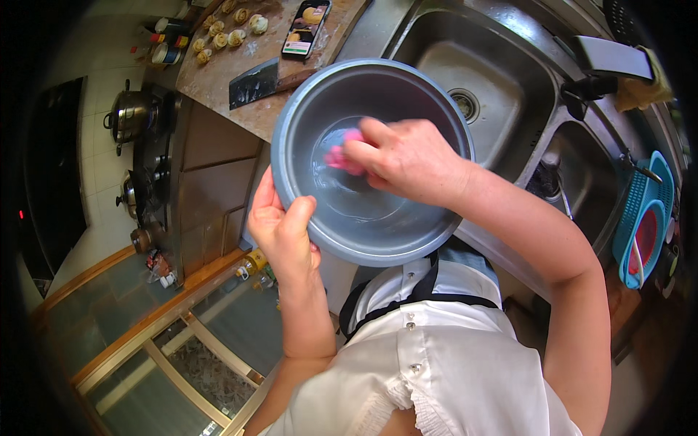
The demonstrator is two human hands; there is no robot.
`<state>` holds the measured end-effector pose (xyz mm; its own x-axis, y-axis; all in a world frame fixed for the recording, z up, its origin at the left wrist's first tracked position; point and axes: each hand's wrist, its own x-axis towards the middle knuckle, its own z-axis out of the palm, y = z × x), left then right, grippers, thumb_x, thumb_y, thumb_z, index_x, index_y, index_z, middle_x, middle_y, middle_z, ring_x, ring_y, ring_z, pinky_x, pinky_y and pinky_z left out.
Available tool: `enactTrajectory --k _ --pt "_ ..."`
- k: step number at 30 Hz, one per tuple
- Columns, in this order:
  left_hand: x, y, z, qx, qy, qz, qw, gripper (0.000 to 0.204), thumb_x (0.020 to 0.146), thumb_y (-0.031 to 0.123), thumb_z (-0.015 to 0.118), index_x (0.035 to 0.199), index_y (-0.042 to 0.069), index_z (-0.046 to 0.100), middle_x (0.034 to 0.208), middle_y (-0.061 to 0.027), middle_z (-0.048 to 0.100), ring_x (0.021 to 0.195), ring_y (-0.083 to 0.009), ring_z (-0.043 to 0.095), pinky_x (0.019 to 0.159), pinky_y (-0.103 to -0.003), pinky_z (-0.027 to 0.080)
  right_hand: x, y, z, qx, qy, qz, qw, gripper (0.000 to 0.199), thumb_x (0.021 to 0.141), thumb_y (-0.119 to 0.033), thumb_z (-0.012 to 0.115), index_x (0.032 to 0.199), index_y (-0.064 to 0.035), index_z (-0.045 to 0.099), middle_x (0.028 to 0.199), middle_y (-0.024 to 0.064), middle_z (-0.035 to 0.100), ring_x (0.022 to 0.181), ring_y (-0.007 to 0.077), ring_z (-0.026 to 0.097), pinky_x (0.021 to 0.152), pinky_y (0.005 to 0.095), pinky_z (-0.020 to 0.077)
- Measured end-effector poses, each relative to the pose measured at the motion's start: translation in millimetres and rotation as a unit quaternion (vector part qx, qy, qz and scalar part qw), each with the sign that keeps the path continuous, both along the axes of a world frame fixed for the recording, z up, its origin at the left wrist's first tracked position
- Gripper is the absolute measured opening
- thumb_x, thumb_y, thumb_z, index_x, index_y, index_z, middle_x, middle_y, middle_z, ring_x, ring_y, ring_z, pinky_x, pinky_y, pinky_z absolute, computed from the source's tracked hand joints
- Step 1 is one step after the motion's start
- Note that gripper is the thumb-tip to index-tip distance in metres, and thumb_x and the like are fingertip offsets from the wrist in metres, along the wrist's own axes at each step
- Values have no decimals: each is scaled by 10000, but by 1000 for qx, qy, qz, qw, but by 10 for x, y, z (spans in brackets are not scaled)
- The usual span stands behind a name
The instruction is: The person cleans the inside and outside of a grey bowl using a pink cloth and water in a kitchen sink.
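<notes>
A large grey-blue basin [378, 240] is held up in front of my body, tilted so that I look into its wet inside. My left hand [282, 225] grips its left rim, with the thumb on the edge and the fingers round the outer wall. Inside the basin, my right hand [400, 156] is closed on a bunched pink cloth [347, 154]. The cloth lies over the basin's inner surface near its middle and is partly hidden by my fingers. Both the cloth and the fingertips look slightly smeared by motion.
A double steel sink [480, 65] stands at the right, with a blue plastic basket [641, 225] beside it. On the floury wooden board [218, 80] are a cleaver [254, 83], a phone [307, 29] and several shaped dough pieces [236, 38]. Pots [129, 112] stand at the far left.
</notes>
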<state>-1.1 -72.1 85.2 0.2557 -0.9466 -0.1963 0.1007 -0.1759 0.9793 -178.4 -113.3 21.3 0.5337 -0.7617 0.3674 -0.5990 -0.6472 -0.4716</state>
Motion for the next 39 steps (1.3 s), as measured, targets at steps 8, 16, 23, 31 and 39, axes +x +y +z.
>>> enactTrajectory --k 8,16,23,31,39 --pt "-235 -47 -29 -129 -48 -75 988 529 717 -122 493 1245 -117 476 1066 -126 627 922 -138 617 826 -242 476 -283 150 -479 -64 281 -143 947 282 767 -235 626 965 -37 651 910 94 617 753 184 614 614 333 518" --pt "-396 -125 -187 -277 -274 -226 893 424 696 -69 550 1111 4 600 895 -101 681 697 -182 665 612 -287 513 -463 638 44 526 -629 -4 573 357 816 -134 531 1122 38 594 1110 114 625 977 160 598 870 296 471" --pt "-591 -368 15 -455 -478 -329 675 387 626 -89 572 979 70 581 788 -89 582 697 -279 584 623 -359 464 -1132 1193 386 401 -743 -183 504 440 920 -313 452 1292 -77 455 1234 112 539 1095 242 571 831 411 528" --pt "-996 -779 -152 -594 -424 -269 629 207 698 -15 609 870 100 590 888 -96 522 878 -268 573 857 -436 510 -1110 1142 629 -8 -529 -346 775 269 917 -171 536 1159 -59 560 1129 84 604 1100 225 552 931 356 419" --pt "-1216 -605 -199 -429 -351 -322 767 269 759 4 612 998 122 575 916 -82 531 688 -211 573 595 -286 481 -555 1064 220 -167 -109 -320 926 399 697 -123 679 1087 -124 594 1312 134 479 1291 416 351 1013 564 312"
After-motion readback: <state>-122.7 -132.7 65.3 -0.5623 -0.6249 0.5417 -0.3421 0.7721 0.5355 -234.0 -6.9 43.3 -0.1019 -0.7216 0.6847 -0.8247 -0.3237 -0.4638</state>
